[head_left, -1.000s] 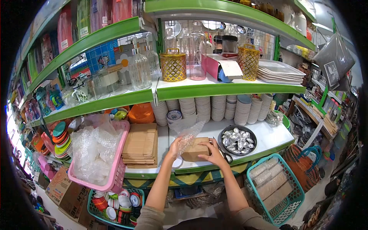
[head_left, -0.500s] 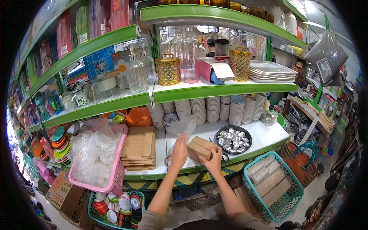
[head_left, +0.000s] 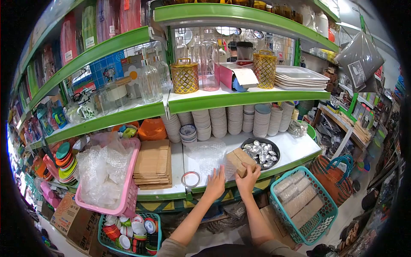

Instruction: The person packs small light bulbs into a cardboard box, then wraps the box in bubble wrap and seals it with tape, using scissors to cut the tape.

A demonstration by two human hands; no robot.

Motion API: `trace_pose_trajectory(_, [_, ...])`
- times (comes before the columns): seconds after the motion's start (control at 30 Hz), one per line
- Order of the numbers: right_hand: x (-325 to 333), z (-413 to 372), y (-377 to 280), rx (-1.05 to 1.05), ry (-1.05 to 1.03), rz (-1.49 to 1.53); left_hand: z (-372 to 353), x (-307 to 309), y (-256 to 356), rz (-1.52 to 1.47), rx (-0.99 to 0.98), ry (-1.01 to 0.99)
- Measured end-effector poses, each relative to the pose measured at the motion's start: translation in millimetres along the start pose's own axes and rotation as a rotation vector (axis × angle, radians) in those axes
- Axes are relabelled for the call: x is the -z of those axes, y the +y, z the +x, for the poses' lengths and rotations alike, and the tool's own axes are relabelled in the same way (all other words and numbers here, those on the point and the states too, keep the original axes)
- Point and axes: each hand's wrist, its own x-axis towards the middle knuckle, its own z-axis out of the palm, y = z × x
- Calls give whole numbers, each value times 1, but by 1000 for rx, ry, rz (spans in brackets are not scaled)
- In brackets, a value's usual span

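R hand point(head_left: 248, 180) is clamped on a small cardboard box point(head_left: 239, 159), gripping from below. Box is tilted, at front edge of white surface point(head_left: 295, 150), just beside black tray point(head_left: 247, 144) w/ foil-wrapped bits. L hand point(head_left: 216, 183) lies flat, fingers spread, on bubble wrap sheet point(head_left: 207, 153) next to box. Tape ring point(head_left: 190, 179) is near L hand; flat cardboard stack point(head_left: 152, 165) sits further left.

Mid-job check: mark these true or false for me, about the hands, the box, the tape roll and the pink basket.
1. The right hand holds the cardboard box tilted. True.
2. The left hand grips the tape roll. False: it lies flat on the bubble wrap sheet, and the roll lies apart from it.
3. The black tray holds foil-wrapped pieces. True.
4. The pink basket is full of plates. False: it holds loose bubble wrap.
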Motion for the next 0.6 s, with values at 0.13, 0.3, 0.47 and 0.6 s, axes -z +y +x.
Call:
trace_pose_trajectory(0.13, [1, 3, 3, -9, 13, -11, -5, -10, 0, 69, 34, -96])
trace_pose_trajectory(0.3, [0, 7, 8, -9, 31, 21, -5, -3, 4, 95, 43, -216])
trace_pose_trajectory(0.47, [5, 8, 8, -35, 54, 42, -7, -4, 6, 185, -6, -244])
trace_pose_trajectory(0.6, [12, 12, 10, -43, 83, 87, -8, -3, 3, 202, -49, -298])
